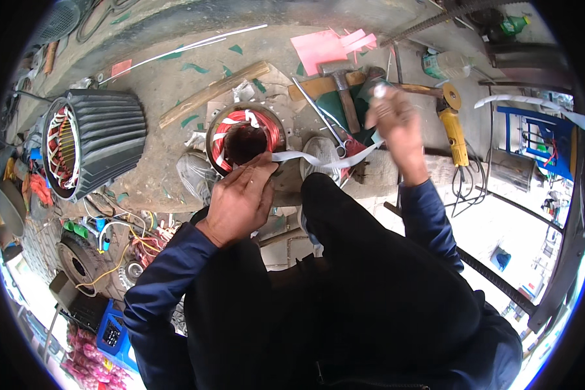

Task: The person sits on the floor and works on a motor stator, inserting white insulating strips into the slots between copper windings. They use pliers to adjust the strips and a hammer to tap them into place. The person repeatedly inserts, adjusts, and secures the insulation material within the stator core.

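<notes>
"Where is your coil ring (271,130)?"

"Ahead of you at 11 o'clock, its red wound side facing up. Your left hand (237,198) is at the ring's 6 o'clock, fingers pinched narrow on the white tape (335,164) beside the rim."

"And your right hand (396,123)?"

"Out at the ring's 3 o'clock, blurred, gripping the tape farther along; the strip hangs loosely curved between your hands."

"What lies around the ring?"

"A wooden stick (214,94) at 11, a hammer (346,101) at 2, pink sheets (318,51) at 1; farther off, a ribbed motor casing (110,136) at 9 and a yellow grinder (454,133) at 3."
</notes>
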